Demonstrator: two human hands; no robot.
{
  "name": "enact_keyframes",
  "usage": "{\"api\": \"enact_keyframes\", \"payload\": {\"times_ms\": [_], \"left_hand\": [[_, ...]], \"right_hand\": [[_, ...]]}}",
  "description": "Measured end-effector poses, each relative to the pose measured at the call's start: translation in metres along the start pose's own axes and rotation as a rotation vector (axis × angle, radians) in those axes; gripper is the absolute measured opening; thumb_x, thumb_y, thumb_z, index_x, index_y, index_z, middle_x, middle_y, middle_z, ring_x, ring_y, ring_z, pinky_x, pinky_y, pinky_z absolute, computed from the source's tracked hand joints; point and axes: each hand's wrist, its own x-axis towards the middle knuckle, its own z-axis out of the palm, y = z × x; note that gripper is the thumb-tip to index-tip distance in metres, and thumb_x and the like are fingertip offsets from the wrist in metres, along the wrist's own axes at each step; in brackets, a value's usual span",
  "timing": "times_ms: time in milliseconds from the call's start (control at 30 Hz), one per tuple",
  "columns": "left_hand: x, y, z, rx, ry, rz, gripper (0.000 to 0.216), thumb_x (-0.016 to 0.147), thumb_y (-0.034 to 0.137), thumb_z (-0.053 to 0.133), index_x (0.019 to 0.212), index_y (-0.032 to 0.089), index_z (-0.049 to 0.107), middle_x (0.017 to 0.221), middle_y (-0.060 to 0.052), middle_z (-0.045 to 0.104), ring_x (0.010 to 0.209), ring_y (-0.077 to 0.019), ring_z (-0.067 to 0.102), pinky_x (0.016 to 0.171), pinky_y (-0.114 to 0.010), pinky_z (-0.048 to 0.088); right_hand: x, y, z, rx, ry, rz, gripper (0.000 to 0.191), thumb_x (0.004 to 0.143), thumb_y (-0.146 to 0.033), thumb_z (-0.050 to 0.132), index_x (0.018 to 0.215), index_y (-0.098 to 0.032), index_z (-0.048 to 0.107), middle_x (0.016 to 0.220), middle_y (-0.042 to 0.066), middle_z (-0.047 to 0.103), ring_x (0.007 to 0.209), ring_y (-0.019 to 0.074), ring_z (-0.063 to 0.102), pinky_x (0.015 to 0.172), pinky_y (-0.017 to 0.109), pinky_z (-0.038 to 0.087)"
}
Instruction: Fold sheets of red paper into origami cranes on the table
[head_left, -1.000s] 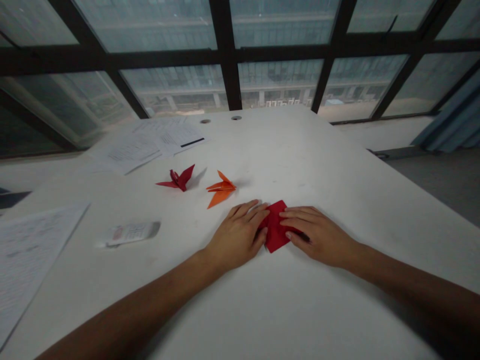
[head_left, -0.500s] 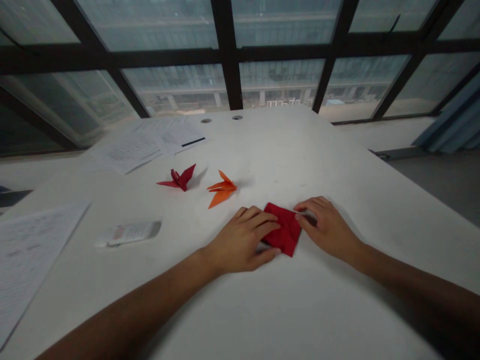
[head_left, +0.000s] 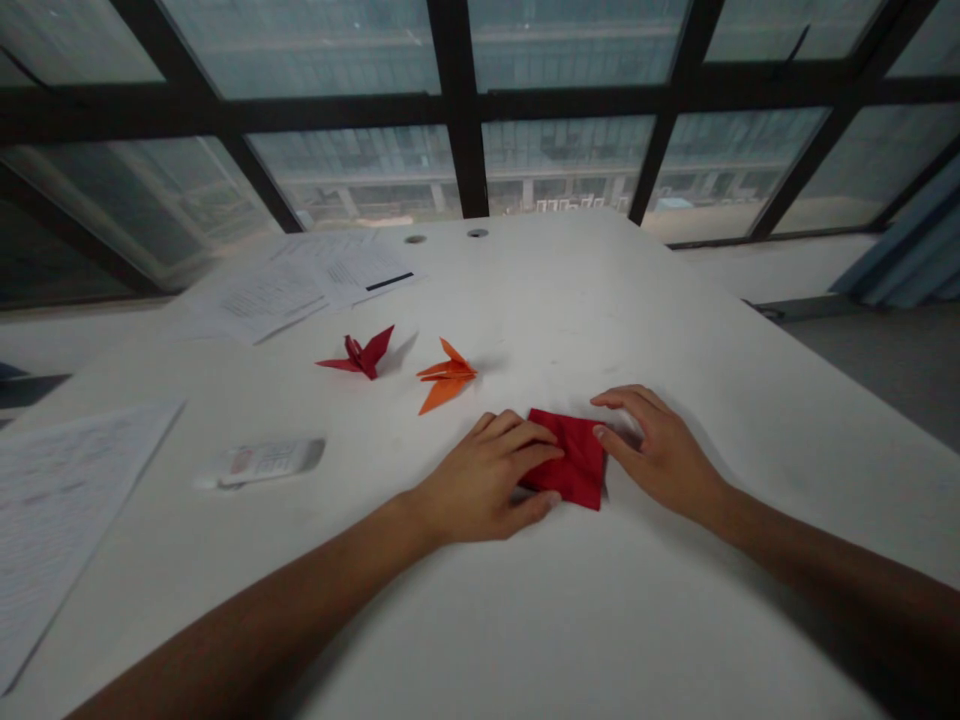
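A folded sheet of red origami paper (head_left: 579,462) lies on the white table in front of me. My left hand (head_left: 495,478) rests over its left side, fingertips on top and thumb at the near edge, holding it; the fingers cover that part. At the right corner is my right hand (head_left: 654,445), with thumb and index finger spread apart. Its thumb tip meets or nearly meets the paper's edge. Beyond my left hand stand an orange folded paper bird (head_left: 448,375) and a dark red folded paper bird (head_left: 365,354).
A white and grey packet or tube (head_left: 262,462) lies to the left. Printed sheets (head_left: 292,285) cover the table's far left, and another sheet (head_left: 67,490) is at the near left. Two round holes pierce the far tabletop. Windows stand behind; a blue curtain (head_left: 900,250) hangs right.
My right thumb and index finger have parted from the paper's upper right corner. The red paper has turned slightly and looks wider and flatter. My left hand stays on it.
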Motion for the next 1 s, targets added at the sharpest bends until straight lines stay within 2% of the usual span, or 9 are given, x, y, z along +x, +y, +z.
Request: {"api": "enact_keyframes", "payload": {"times_ms": [200, 367, 533, 667, 767, 1000], "left_hand": [[0.000, -0.002, 0.002, 0.010, -0.002, 0.009, 0.044, 0.097, 0.048, 0.059, 0.133, 0.023, 0.064, 0.133, -0.009, 0.065, 0.115, -0.0295, 0.054, 0.100, -0.046, 0.042], [0.000, -0.002, 0.003, 0.023, -0.008, 0.009, 0.048, 0.094, 0.050, 0.063, 0.134, 0.023, 0.063, 0.134, -0.008, 0.064, 0.116, -0.0292, 0.053, 0.101, -0.046, 0.041], [0.000, -0.002, 0.004, 0.025, -0.006, 0.006, 0.049, 0.095, 0.051, 0.063, 0.133, 0.022, 0.063, 0.135, -0.008, 0.064, 0.118, -0.0295, 0.052, 0.102, -0.046, 0.040], [0.000, -0.004, 0.005, 0.018, -0.004, 0.014, 0.050, 0.094, 0.051, 0.063, 0.133, 0.021, 0.063, 0.134, -0.008, 0.064, 0.117, -0.0296, 0.052, 0.102, -0.047, 0.040], [0.000, -0.004, 0.005, 0.010, -0.010, 0.017, 0.049, 0.093, 0.052, 0.064, 0.132, 0.022, 0.064, 0.134, -0.008, 0.064, 0.117, -0.0293, 0.052, 0.102, -0.047, 0.040], [0.000, -0.003, 0.004, 0.001, -0.015, 0.037, 0.050, 0.094, 0.053, 0.063, 0.132, 0.022, 0.064, 0.133, -0.009, 0.064, 0.117, -0.0297, 0.052, 0.101, -0.046, 0.040]], "right_hand": [[0.000, 0.003, 0.003, -0.125, -0.005, 0.038, 0.010, 0.093, -0.027, 0.064, 0.102, -0.026, 0.069, 0.104, 0.004, 0.076, 0.104, 0.0288, 0.064, 0.098, 0.052, 0.040], [0.000, -0.001, -0.001, -0.026, -0.017, 0.037, 0.009, 0.093, -0.027, 0.063, 0.100, -0.026, 0.070, 0.097, 0.003, 0.075, 0.097, 0.0259, 0.064, 0.089, 0.044, 0.045], [-0.001, -0.004, -0.004, 0.042, -0.064, -0.071, 0.011, 0.094, -0.023, 0.062, 0.104, -0.026, 0.068, 0.097, 0.001, 0.074, 0.094, 0.0231, 0.065, 0.090, 0.042, 0.044], [-0.003, -0.005, -0.001, -0.070, -0.091, -0.149, 0.007, 0.090, -0.023, 0.071, 0.094, -0.025, 0.065, 0.089, -0.001, 0.072, 0.093, 0.0240, 0.063, 0.093, 0.045, 0.039], [-0.006, -0.007, 0.002, -0.149, -0.091, -0.146, 0.013, 0.087, -0.025, 0.076, 0.089, -0.024, 0.063, 0.085, -0.001, 0.071, 0.093, 0.0254, 0.061, 0.094, 0.048, 0.036], [-0.009, -0.011, 0.002, -0.077, -0.089, -0.173, 0.009, 0.092, -0.022, 0.065, 0.098, -0.026, 0.061, 0.087, -0.001, 0.071, 0.091, 0.0239, 0.063, 0.095, 0.049, 0.039]]}}
